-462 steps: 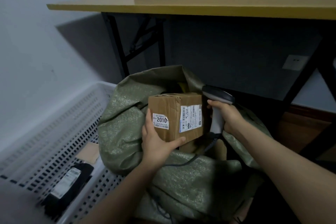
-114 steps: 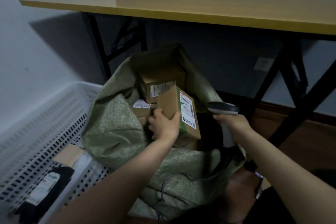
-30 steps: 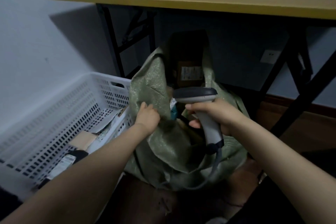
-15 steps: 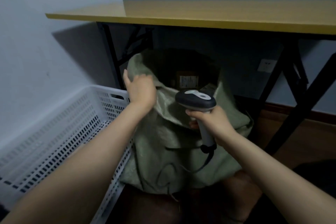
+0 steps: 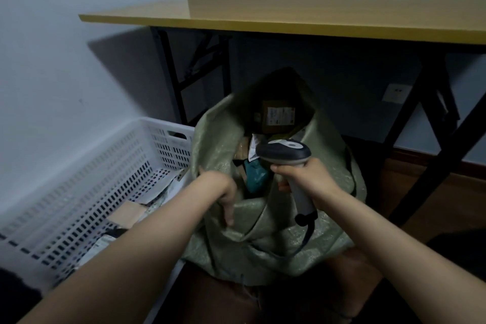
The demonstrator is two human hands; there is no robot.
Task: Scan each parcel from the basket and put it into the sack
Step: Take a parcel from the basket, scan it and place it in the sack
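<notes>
The sack (image 5: 263, 234) stands below the yellow table's (image 5: 289, 20) front edge with its mouth gaping, and the white basket (image 5: 79, 187) is against its left side. Inside the sack lie a labelled cardboard box (image 5: 278, 116) and a teal pouch (image 5: 255, 177); a brown parcel (image 5: 126, 214) lies in the basket. The left hand (image 5: 223, 192) pinches the sack's near rim with the thumb outside, while the right hand (image 5: 307, 179), over its mouth, curls round the scanner (image 5: 284, 152).

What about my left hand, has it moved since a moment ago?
Yes. The left hand dropped from the sack's top rim, level with the basket's far wall, to its near fold.
</notes>
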